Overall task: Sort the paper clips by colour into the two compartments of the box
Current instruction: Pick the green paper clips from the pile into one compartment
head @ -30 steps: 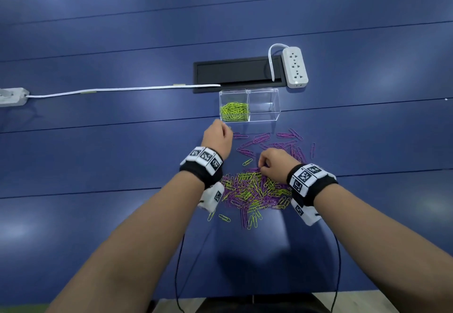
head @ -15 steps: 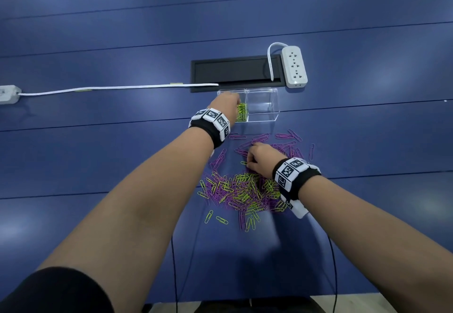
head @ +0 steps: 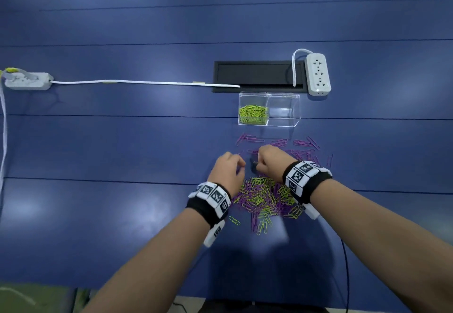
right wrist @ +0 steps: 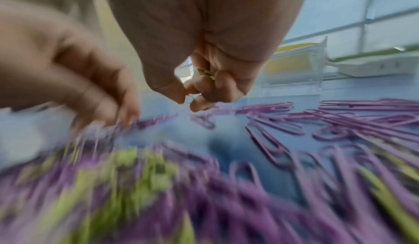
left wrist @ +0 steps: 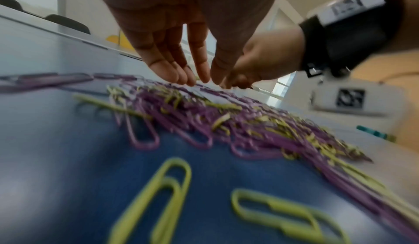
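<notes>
A clear two-compartment box point(head: 295, 107) stands beyond the clips. Its left compartment holds green paper clips point(head: 253, 114); the right one point(head: 284, 110) holds nothing. Loose purple clips point(head: 302, 144) lie just in front of the box. A mixed green and purple pile point(head: 266, 198) lies nearer me, between my wrists. My left hand point(head: 241, 168) hovers at the pile's far edge, its fingers point(left wrist: 163, 68) straight, pointing down and holding nothing. My right hand point(right wrist: 188, 101) is curled, with green clips point(right wrist: 206, 73) tucked in its fingers and a thin clip pinched at thumb and forefinger.
A black cable hatch point(head: 257, 76) and a white power strip point(head: 318, 74) lie right behind the box. A white cable point(head: 147, 83) runs left to a second power strip point(head: 27, 81). A few stray green clips point(head: 234, 221) lie nearest me.
My left hand reached over the box's left compartment half a second ago and has come back to the pile. My right hand has stayed over the clips, shifting slightly.
</notes>
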`<state>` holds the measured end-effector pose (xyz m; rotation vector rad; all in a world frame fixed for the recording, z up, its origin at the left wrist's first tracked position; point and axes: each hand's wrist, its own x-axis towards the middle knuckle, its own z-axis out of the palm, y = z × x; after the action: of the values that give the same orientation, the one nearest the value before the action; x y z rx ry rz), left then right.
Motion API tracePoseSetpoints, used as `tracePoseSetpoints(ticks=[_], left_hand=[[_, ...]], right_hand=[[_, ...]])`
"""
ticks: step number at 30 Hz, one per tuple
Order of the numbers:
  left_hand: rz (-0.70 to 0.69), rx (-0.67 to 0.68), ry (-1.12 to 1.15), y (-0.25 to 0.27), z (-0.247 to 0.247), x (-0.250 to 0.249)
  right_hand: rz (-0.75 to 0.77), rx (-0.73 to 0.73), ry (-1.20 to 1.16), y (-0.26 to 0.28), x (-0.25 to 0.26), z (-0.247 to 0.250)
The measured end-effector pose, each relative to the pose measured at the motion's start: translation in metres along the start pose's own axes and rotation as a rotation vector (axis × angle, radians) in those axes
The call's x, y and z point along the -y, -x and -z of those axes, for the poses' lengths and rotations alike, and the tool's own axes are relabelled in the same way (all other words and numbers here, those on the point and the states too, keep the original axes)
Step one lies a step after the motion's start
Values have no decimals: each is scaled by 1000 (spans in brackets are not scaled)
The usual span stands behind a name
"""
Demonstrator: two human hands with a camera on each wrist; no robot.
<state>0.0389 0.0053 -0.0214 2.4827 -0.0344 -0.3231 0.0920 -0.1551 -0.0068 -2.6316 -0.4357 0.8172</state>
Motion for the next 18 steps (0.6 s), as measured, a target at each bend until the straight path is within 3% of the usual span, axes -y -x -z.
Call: tracePoseSetpoints(ticks=[4,7,13,18], left_hand=[[-13,116,-61,22,-16,1],[-39,136,-121,25,-16,-2],[-17,155,-113,20,-13,0],[-14,150,-120,7,-9,3]], right_hand=[[-23,-231,-281,-10,1,38],[-16,-316,-271,-34,8,75],[-40,-227,-1,-72,26,100],[-21,-269,-54,-66,14,104]])
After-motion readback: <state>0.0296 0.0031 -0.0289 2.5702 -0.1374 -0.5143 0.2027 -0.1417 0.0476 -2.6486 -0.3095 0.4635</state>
